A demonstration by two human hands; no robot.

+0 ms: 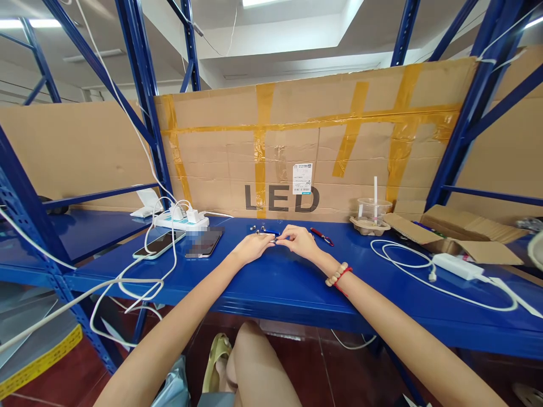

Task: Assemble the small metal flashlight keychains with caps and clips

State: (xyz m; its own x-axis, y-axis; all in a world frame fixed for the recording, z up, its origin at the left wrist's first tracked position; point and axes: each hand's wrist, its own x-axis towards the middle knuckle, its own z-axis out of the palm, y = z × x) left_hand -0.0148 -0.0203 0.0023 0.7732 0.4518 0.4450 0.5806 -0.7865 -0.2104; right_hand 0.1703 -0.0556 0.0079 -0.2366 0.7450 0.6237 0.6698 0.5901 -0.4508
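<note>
My left hand (253,246) and my right hand (300,240) meet over the blue metal shelf (280,277), fingertips pinched together on a small dark part (275,240) too tiny to name. Several small metal pieces (257,229) lie just behind the hands. A red-handled tool (321,236) lies to the right of my right hand. My right wrist carries a bead bracelet (338,275) and a red cord.
Two phones (160,243) (204,244) and a white power strip (181,221) with cables sit at the left. A plastic cup (373,212) on a tray, an open cardboard box (458,234) and a white charger (457,265) are at the right. A taped cardboard wall (314,135) marked LED closes the back.
</note>
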